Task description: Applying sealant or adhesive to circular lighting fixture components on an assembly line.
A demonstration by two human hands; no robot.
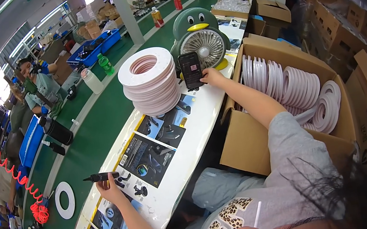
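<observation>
Black pointed tool (104,176), to the left of the ring stack and nearer the person than it, lies in the left hand (108,188). The thumb and fingers are closed around its body, and its thin tip points left, away from the stack.

Printed sheets (146,161) with dark and blue product pictures line the near side of the bench (106,119), running from beneath the stack toward the left hand. Right of the stack and nearer the person, an open carton (246,147) holds many white rings (302,88), mostly standing on edge in rows.

The ring stack (157,102) itself is a tall pile of flat white rings with a pinkish tint, slightly uneven at the sides. Well left of it, a loose white ring (67,215) lies flat on the green surface.

Just right of the stack stands a phone (191,70), upright with its screen lit. The right hand (212,77) has bent fingers at the lower right edge of the phone; whether they grip or only touch it, I cannot tell. Directly behind the phone is a green fan (202,49) with a bird's face.

Beyond the stack, to the left, are a green bottle (106,64) and a blue tray (105,47); straight beyond it, a red can (177,1).
</observation>
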